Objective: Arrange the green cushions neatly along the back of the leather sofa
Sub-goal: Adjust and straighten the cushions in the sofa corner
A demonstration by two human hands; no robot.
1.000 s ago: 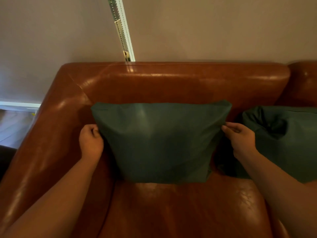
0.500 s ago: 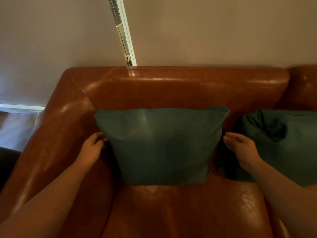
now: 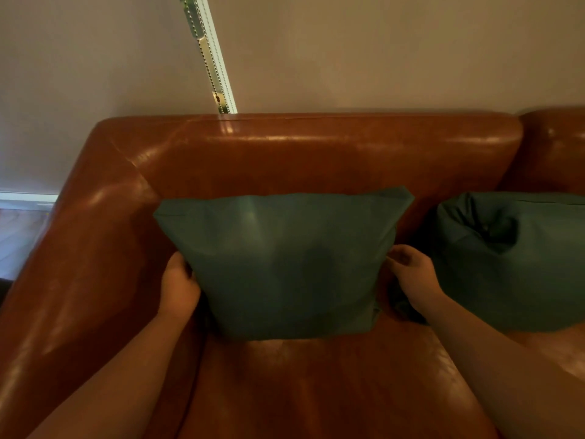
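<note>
A green cushion (image 3: 285, 264) stands upright on the seat, leaning against the back of the brown leather sofa (image 3: 316, 153). My left hand (image 3: 179, 286) grips its lower left edge, with the fingertips hidden behind the fabric. My right hand (image 3: 411, 274) has curled fingers closed on its lower right edge. A second green cushion (image 3: 512, 261), dented in its middle, leans on the sofa back to the right, just beyond my right hand.
The sofa's left armrest (image 3: 79, 264) rises close beside my left arm. A pale wall with a blind's bead chain (image 3: 212, 58) stands behind the sofa. A strip of wooden floor (image 3: 19, 239) shows at far left.
Both hands have slid lower along the cushion's sides and closed on its edges again after loosening half a second ago. The cushion stands a little straighter against the back.
</note>
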